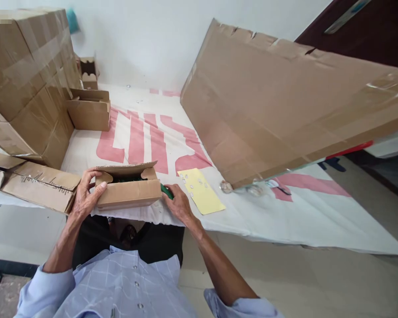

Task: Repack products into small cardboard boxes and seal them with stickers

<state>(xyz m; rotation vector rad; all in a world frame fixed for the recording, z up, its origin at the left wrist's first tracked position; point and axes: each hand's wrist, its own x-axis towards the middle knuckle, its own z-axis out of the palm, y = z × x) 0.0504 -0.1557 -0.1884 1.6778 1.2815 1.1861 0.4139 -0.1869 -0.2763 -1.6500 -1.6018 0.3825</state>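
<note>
A small brown cardboard box [128, 194] sits at the table's front edge with its lid flap raised. Dark green items [129, 179] show in its opening, too shaded to name. My left hand [86, 194] grips the box's left end, thumb on the front and fingers behind. At the right end, my right hand [179, 202] is closed around a green object [166, 191], mostly covered by the fingers, so its kind is unclear. The object's tip meets the box's right side. Just right of that hand lies a yellow sheet [205, 194] with several small pale pieces on it.
Large taped cartons [36, 84] are stacked at the left, with a long carton [36, 183] in front. An open small box [89, 110] stands beside the stack. A big cardboard panel [285, 106] leans across the right. A white cloth with red markings [146, 137] covers the table.
</note>
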